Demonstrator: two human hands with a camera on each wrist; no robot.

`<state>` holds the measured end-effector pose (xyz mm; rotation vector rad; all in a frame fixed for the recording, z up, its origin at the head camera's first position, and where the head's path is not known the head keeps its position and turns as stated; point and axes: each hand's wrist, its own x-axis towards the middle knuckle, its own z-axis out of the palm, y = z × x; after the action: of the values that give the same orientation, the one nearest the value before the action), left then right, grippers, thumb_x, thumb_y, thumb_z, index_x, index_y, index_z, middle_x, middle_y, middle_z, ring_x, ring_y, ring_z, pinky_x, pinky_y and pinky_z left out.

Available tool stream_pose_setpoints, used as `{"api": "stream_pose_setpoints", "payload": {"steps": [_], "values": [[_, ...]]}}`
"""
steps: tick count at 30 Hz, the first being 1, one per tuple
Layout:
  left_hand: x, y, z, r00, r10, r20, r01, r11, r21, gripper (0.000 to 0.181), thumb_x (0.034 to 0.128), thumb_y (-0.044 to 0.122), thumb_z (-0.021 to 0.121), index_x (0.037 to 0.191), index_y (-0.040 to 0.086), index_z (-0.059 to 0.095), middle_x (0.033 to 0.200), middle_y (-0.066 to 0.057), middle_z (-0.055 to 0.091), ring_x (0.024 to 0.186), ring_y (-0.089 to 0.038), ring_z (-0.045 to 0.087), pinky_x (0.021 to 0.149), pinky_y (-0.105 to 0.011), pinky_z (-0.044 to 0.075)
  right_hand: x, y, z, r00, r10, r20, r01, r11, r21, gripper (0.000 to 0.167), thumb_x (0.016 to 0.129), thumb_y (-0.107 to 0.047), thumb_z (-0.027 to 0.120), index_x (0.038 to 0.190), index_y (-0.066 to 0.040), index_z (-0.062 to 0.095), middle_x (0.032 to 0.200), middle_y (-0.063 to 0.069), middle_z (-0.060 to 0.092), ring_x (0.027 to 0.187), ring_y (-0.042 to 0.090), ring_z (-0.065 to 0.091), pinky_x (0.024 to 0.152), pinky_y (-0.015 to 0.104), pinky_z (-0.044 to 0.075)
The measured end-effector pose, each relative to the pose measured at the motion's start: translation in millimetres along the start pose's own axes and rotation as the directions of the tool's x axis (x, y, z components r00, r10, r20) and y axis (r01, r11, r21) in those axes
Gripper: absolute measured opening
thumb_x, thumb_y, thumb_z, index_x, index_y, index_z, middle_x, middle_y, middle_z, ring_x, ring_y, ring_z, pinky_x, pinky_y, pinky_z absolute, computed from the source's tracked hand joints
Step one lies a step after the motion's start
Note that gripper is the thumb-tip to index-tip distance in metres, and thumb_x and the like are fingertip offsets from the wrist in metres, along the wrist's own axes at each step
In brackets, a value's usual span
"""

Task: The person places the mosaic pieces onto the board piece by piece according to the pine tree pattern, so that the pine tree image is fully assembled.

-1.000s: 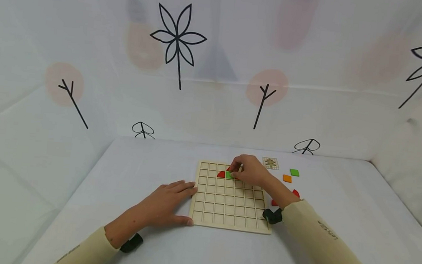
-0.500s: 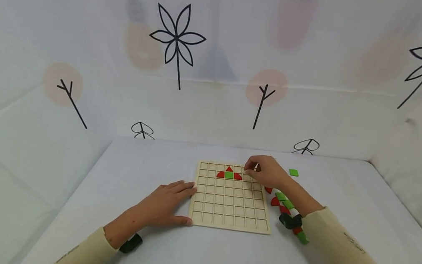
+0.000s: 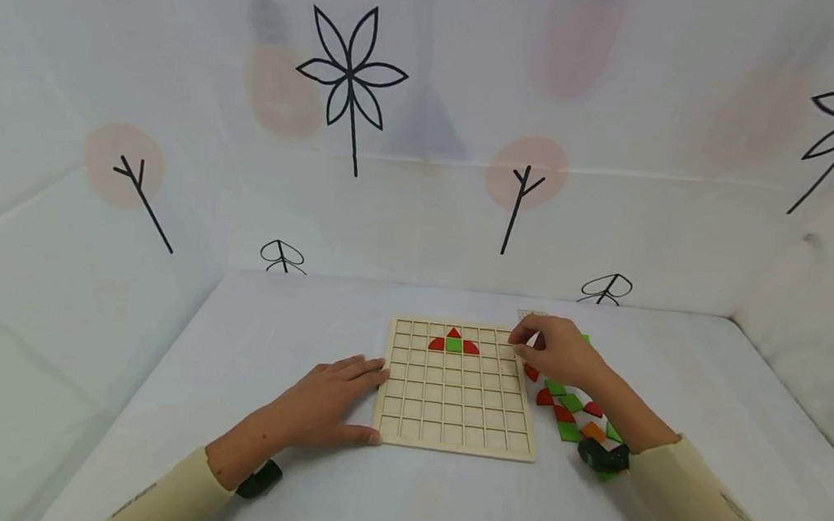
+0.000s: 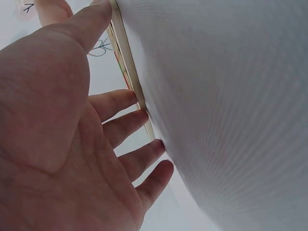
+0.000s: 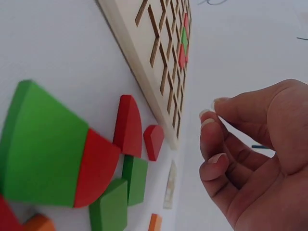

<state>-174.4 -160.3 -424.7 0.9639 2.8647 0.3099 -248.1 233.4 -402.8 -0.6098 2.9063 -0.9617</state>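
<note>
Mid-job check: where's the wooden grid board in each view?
Head: wooden grid board, just right of centre, lower half.
Left wrist: board edge-on, upper middle, by the left hand.
Right wrist: board slanting, upper middle.
Shared landmark: its red-and-green tile cluster, mere slivers in left wrist.

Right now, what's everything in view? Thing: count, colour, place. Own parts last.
square wooden grid board: 1, pale, mid-table
flat triangular piece: 1, red, board's far row
flat square piece: 1, green, next row nearer
flat quarter-round pieces: 2, red, either side of that square
loose flat pieces: several, count unclear; red, green, orange; right of board
small gridded card: 1, pale, past board's far right corner, partly hidden
table surface: 1, white, under board
printed backdrop: panel count unclear, white with black plant drawings, behind and beside table
wrist-worn devices: 2, black, one per cuff
sleeves: 2, beige, forearms
left hand: 1, touching board's left edge
right hand: 1, by board's far right corner, nothing seen held
</note>
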Motion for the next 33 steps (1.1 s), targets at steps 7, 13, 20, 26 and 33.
{"api": "stream_pose_setpoints", "payload": {"steps": [7,13,20,26,33], "values": [[0.9,-0.4,-1.5,1.000,0.003,0.008,-0.003,1.000,-0.005,0.090,0.0930,0.066,0.072,0.164,0.020,0.042,0.172,-0.001,0.036,0.158,-0.034,0.032,0.120,-0.060,0.036,-14.9,7.0,-5.5,0.997,0.072,0.011,-0.072,0.997,-0.019,0.011,0.099,-0.009,0.073,0.109,-0.008,0.076,0.104,0.006,0.071,0.071,0.020,0.057,0.060,0.030,0.052],[0.8,-1.0,-1.8,1.000,0.008,0.005,-0.008,1.000,-0.012,0.088,0.0937,0.064,0.073,0.164,0.019,0.043,0.171,-0.002,0.037,0.158,-0.035,0.033,0.120,-0.060,0.036,-22.7,13.1,-5.8,0.998,0.069,0.002,-0.068,0.997,-0.033,0.012,0.098,-0.009,0.073,0.109,-0.008,0.076,0.105,0.005,0.071,0.069,0.018,0.055,0.060,0.029,0.052],[1.7,-1.2,-1.7,1.000,-0.006,0.017,0.006,1.000,-0.005,0.090,0.0933,0.067,0.070,0.165,0.021,0.040,0.172,0.001,0.035,0.159,-0.032,0.030,0.121,-0.059,0.034,-24.0,16.1,-1.4,0.997,0.070,0.025,-0.068,0.996,-0.058,0.017,0.096,-0.009,0.076,0.113,-0.005,0.077,0.104,0.005,0.071,0.072,0.017,0.056,0.064,0.030,0.052],[1.5,-0.7,-0.8,0.999,-0.020,0.025,0.020,1.000,-0.011,0.091,0.0920,0.067,0.073,0.165,0.022,0.041,0.172,0.000,0.035,0.159,-0.032,0.031,0.121,-0.059,0.035,-23.7,16.2,6.6,0.995,0.097,0.036,-0.094,0.992,-0.085,0.018,0.093,-0.008,0.077,0.111,-0.006,0.078,0.105,0.004,0.070,0.083,0.019,0.057,0.073,0.033,0.052],[1.5,-1.5,2.1,1.000,-0.017,0.013,0.017,1.000,-0.004,0.091,0.0911,0.069,0.072,0.164,0.022,0.042,0.171,0.000,0.037,0.158,-0.033,0.032,0.120,-0.060,0.036,-24.4,12.0,9.7,0.995,0.096,0.034,-0.092,0.991,-0.094,0.011,0.093,-0.006,0.079,0.103,-0.008,0.075,0.101,0.004,0.068,0.086,0.021,0.056,0.076,0.036,0.052]]}}
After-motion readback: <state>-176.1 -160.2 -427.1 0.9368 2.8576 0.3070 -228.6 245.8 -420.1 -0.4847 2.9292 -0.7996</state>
